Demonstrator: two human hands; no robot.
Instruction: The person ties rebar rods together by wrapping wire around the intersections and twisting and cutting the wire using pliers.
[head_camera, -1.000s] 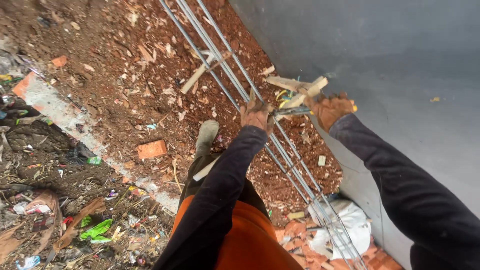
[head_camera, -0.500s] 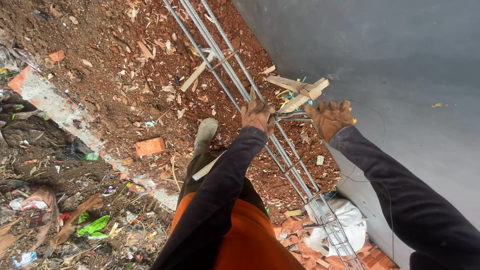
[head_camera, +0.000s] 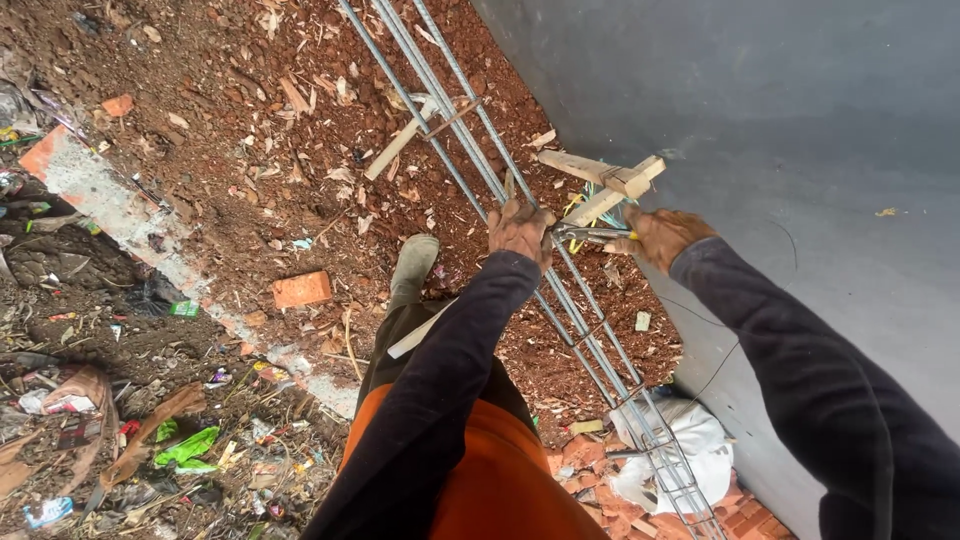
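Grip: our left hand (head_camera: 520, 230) is wrapped tight around the steel rebar cage (head_camera: 560, 290), and our right hand (head_camera: 660, 235) is closed on the handle of a pair of pliers (head_camera: 590, 236).
Far left of the cage: we see a pale concrete strip (head_camera: 110, 215) running across the dirt, with mixed litter (head_camera: 150, 440) lying beyond it.
Left of the cage: a loose red brick (head_camera: 302, 289) lies on the red soil, and our boot (head_camera: 413, 265) stands nearer the bars.
Cage: its long bars slant from the top of the view down to the lower right, beside the grey wall (head_camera: 800, 120).
At the cage: the pliers' nose meets the bars just beside our left hand.
Just above our hands: crossed wood scraps (head_camera: 600, 180) rest against the cage.
Lower right of the cage: a white sack (head_camera: 690, 450) lies on broken bricks.
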